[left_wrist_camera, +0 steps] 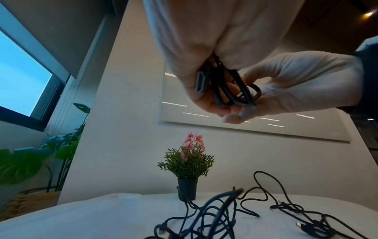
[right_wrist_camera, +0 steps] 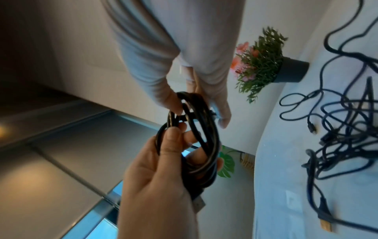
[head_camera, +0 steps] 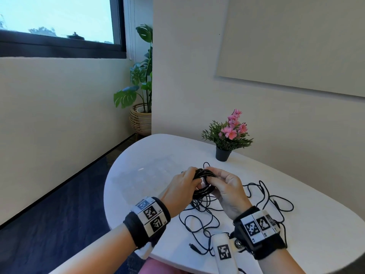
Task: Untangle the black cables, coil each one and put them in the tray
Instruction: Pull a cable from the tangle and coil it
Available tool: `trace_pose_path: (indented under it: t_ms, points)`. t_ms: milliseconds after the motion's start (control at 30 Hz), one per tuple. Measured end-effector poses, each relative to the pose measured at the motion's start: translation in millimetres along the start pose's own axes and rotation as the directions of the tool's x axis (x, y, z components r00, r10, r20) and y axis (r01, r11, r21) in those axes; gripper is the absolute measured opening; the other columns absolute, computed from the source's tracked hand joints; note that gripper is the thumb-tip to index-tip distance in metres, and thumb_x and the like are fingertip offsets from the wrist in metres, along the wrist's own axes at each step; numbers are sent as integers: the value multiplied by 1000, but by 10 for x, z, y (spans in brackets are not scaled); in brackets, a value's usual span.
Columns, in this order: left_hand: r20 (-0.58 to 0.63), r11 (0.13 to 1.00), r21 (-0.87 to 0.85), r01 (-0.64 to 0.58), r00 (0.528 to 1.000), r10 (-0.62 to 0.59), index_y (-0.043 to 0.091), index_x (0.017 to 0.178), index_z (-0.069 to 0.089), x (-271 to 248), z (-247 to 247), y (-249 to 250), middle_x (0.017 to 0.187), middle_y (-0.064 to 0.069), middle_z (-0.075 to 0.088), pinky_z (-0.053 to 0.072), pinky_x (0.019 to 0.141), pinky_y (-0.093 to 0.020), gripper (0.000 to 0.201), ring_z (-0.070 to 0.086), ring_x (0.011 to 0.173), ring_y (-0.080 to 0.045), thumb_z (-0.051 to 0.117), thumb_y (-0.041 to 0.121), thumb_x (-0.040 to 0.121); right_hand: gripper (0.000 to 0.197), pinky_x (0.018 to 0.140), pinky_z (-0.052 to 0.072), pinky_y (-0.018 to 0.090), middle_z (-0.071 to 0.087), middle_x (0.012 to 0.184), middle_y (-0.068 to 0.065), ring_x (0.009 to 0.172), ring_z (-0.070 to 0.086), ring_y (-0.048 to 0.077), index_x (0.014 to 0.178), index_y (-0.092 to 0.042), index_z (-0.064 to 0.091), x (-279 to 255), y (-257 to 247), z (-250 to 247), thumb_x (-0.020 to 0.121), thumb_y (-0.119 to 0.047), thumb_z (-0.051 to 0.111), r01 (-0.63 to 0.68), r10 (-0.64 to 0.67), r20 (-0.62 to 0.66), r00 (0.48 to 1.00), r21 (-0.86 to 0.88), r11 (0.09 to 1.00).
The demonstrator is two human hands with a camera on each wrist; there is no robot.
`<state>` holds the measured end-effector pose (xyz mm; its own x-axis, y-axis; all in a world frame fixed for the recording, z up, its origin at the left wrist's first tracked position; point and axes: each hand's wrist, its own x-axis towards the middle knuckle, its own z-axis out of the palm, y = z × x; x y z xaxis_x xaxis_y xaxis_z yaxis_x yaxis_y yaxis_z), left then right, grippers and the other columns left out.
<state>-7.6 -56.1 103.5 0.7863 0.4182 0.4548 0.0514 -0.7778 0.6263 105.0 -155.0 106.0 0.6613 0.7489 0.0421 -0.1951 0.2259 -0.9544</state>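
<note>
- Being held above the white table (head_camera: 296, 204) at the middle of the head view, a coiled black cable (head_camera: 204, 182) is being gripped from both sides.
- The left hand (head_camera: 180, 189) is being kept on the coil's left side, its fingers (right_wrist_camera: 169, 100) curled round and clamped on the loops, as the right wrist view shows.
- The right hand (head_camera: 229, 191) is being kept on the coil's right side; its thumb and fingers (right_wrist_camera: 170, 140) are being pinched together on the strands, with a flat metal plug sticking out below the palm in the right wrist view.
- In the left wrist view the coil is being seen near the top centre, squeezed between both hands.
- A loose tangle of black cables (head_camera: 205, 218) is lying on the table below and to the right of the hands, with plug ends resting apart on the surface.
- A clear tray (head_camera: 150, 173) is being seen faintly on the table, left of the hands; what it holds cannot be told.
- A small potted plant (head_camera: 227, 135) with pink flowers is standing upright above the hands in the picture, near the wall.
</note>
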Motion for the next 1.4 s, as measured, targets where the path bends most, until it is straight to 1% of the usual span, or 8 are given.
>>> trace_pose_path:
  t_ms: [100,367,567,667,900,1133,1300,1400]
  points:
    - [-40,1000,-8,-21,999,21,1,110,53,-4,4,-43,84,-5,56,41,63,-23,17,51,72,-20,44,9,97,19,70,56,25,69,80,14,70,64,19,103,8,65,9,9,-2,86,6,56,-58,58,15,998,37,998]
    - [-57,991,76,-108,992,113,1,110,54,1,11,-183,99,-8,53,45,70,-26,18,50,77,-18,45,10,97,17,62,55,19,71,79,9,71,67,11,97,-2,67,38,71,43,89,5,54,-74,74,-9,997,-77,994]
    - [-12,998,58,-3,1000,4,3,121,47,35,28,-152,119,-9,52,40,82,-20,25,54,98,-22,42,12,98,19,58,56,23,71,71,13,63,68,18,87,2,68,35,62,99,80,16,57,-109,101,-70,992,-120,987]
    - [-28,997,73,27,999,-25,2,124,46,58,43,-139,121,-12,53,42,84,-25,28,56,101,-26,42,12,99,13,55,56,23,68,66,13,59,67,18,73,3,66,57,89,125,79,13,61,-199,194,-134,972,-28,980]
    - [-23,997,80,1,1000,1,5,125,46,-4,71,-190,124,-8,52,43,87,-30,28,56,102,-24,40,15,99,13,53,57,25,67,74,16,65,68,21,81,4,64,80,69,106,89,5,54,-309,305,-51,951,-82,948]
    - [-45,972,214,-99,993,111,14,126,51,-6,-28,-244,126,3,56,52,75,-34,56,62,92,-19,20,44,90,12,70,50,27,68,79,12,75,64,20,87,-1,67,72,111,98,90,0,55,-220,219,-23,975,-101,970]
    - [0,979,171,-115,993,117,8,126,49,-52,-25,-404,123,-1,54,53,77,-32,44,61,92,-20,29,34,96,13,64,55,22,71,81,14,76,69,21,90,5,67,20,195,129,90,3,53,-149,153,37,988,-97,984]
    - [7,983,140,-120,993,120,5,126,48,-66,-31,-461,121,-4,54,51,81,-30,39,60,92,-21,35,25,96,14,81,54,34,72,87,15,84,68,26,90,0,69,23,243,140,90,0,55,-144,153,67,986,-130,981]
